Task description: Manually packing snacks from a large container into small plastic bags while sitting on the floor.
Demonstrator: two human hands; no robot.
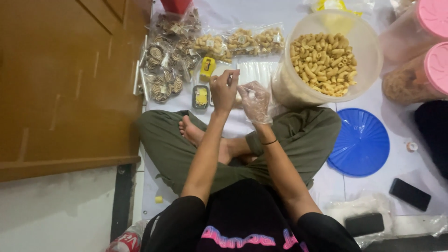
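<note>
I sit cross-legged on the floor. My left hand [223, 89] is bare and pinches the top edge of a small clear plastic bag [240, 88]. My right hand [254, 101] wears a thin clear plastic glove and holds the same bag from the right. Both hands meet just above my knees. To the right stands a large translucent tub [368, 60] filled with short yellow tube-shaped snacks [324, 63]. A stack of empty clear bags [261, 72] lies flat behind my hands.
Sealed bags of tube snacks [242, 41] and of spiral snacks [165, 70] lie at the back left beside a brown wooden door [65, 79]. A blue round lid [361, 142] lies right. Two pink-lidded jars [427, 65] stand far right. Two dark phones [409, 194] lie at the lower right.
</note>
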